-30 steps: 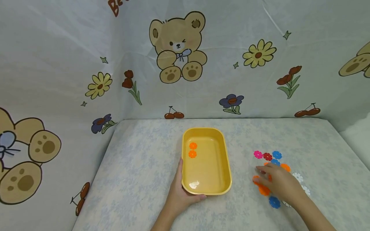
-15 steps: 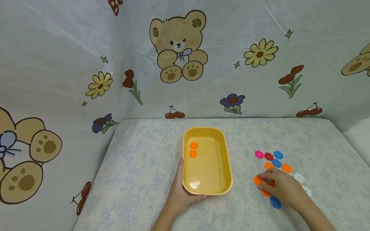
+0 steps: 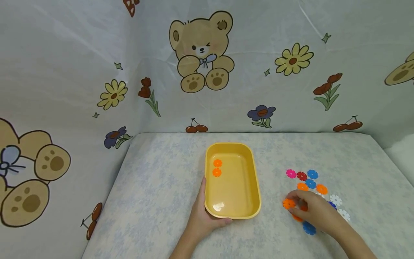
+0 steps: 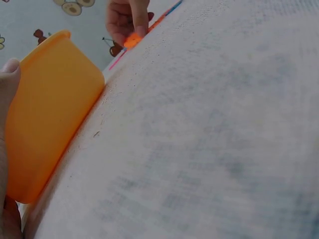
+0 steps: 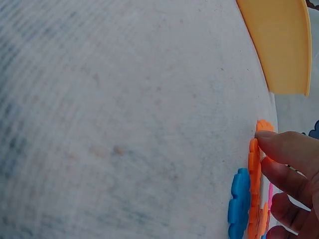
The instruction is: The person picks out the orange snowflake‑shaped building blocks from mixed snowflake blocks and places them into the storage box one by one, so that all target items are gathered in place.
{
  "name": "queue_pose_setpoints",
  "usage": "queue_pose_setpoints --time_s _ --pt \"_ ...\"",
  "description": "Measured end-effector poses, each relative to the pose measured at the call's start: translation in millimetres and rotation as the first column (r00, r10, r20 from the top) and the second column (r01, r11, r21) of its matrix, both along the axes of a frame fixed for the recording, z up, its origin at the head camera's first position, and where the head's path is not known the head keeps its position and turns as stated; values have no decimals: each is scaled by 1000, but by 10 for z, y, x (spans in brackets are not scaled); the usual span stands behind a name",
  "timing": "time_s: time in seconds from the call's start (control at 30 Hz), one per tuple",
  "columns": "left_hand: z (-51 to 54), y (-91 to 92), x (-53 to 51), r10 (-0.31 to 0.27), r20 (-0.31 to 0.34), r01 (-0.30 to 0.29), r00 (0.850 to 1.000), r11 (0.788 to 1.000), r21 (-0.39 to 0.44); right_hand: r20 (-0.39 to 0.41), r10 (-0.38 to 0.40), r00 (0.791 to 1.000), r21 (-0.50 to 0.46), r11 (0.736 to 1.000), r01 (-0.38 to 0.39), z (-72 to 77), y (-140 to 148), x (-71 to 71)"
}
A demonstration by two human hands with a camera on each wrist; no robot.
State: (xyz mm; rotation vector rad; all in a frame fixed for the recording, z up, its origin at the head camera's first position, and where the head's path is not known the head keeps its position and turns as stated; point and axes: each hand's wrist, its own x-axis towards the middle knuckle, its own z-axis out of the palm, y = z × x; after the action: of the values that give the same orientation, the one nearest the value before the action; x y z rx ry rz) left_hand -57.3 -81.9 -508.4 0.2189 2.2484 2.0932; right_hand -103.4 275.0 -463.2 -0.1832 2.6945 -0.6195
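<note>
My left hand (image 3: 204, 216) grips the near left corner of a yellow tray (image 3: 257, 190), thumb along its near edge. Two orange flower-shaped pieces (image 3: 217, 163) lie inside at the tray's upper left. Right of the tray, my right hand (image 3: 318, 212) pinches an orange flower piece (image 3: 288, 204) between thumb and fingers, low over the table. In the right wrist view the thumb of my right hand (image 5: 294, 164) presses that orange piece (image 5: 264, 125). More orange pieces and a blue one (image 5: 239, 204) stand close beside it; some pieces are hidden under the hand.
Loose pink (image 3: 291, 174), dark red (image 3: 302, 176), blue (image 3: 312, 174), orange (image 3: 321, 189) and white (image 3: 335, 200) flower pieces lie around the right hand. A bear-print cloth (image 3: 239, 108) hangs behind the pale table (image 3: 155, 187).
My right hand has moved slightly down and toward the near left orange piece, and its fingers have closed on it. The left hand still grips the tray.
</note>
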Motion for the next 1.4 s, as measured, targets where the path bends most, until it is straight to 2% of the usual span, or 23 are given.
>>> queue_pose_setpoints --time_s 0.2,0.5,0.67,0.73,0.8,0.87,1.0,1.1,1.2,1.4 --pt "-11 4 -7 -4 0 4 1000 1000 13 -38 29 999 -18 999 -30 24 31 21" --pt "-16 3 4 -13 -18 13 1000 1000 15 -26 -9 1000 -9 1000 8 12 12 21" --pt "-17 2 4 -15 -12 16 1000 1000 25 -110 -48 993 -61 997 41 41 -66 -18" --pt "-19 2 6 -13 -11 14 1000 1000 26 -183 -54 982 -104 994 35 66 -115 -51" --pt "-13 4 8 -14 -8 14 1000 999 30 -270 -54 961 -141 990 16 94 -175 -96" --pt "-6 7 8 -16 -5 16 1000 999 41 -364 -47 930 -175 984 -18 115 -242 -151" --pt "3 11 5 -22 -13 22 1000 998 51 -525 -49 850 -207 976 -72 129 -414 -263" --pt "3 12 -1 -27 -26 29 999 998 57 -578 -60 814 -223 971 -87 158 -564 -334" --pt "-1 12 -5 -35 -40 38 999 997 63 -588 -56 807 -236 966 -105 220 -732 -396" --pt "-1 8 -6 -35 -22 36 999 998 55 -559 17 829 -256 947 -193 312 -1108 -472"
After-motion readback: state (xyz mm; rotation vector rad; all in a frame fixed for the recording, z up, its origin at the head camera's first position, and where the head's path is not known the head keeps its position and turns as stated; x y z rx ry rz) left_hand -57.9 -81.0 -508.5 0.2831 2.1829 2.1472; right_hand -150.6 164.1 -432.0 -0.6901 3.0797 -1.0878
